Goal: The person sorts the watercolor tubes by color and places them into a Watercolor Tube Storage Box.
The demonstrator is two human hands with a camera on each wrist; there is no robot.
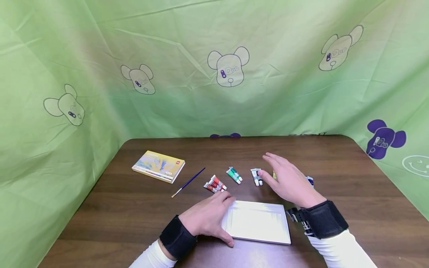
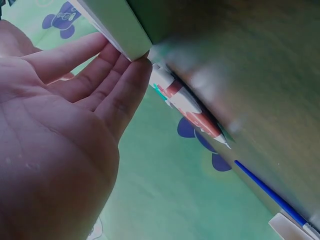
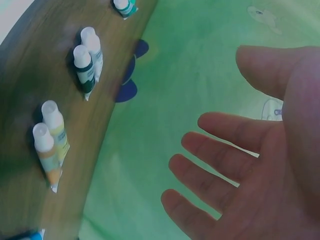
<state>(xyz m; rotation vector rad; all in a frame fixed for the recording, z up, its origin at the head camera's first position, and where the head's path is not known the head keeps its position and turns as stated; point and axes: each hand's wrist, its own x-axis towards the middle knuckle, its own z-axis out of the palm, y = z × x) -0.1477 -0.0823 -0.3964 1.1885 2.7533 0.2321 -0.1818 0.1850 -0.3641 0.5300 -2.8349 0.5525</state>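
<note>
A shallow white tray (image 1: 258, 222) lies near the front of the table. My left hand (image 1: 209, 214) spans its left end, thumb by the front edge and fingers by the back; the left wrist view has the fingertips against the tray's pale side (image 2: 112, 25). My right hand (image 1: 289, 181) hovers beyond the tray's right side, its fingers spread and holding nothing. Beneath and around it lie small paint tubes: a white and black pair (image 1: 257, 177), yellow and orange tubes (image 3: 52, 145) and blue ones (image 1: 310, 181), partly hidden by the hand in the head view.
Red and orange tubes (image 1: 215, 184) lie just beyond my left hand, with green tubes (image 1: 234, 175) to their right. A blue-handled paintbrush (image 1: 188, 182) and a yellow box (image 1: 158, 166) lie farther left. A green printed cloth (image 1: 181, 108) hangs behind the table.
</note>
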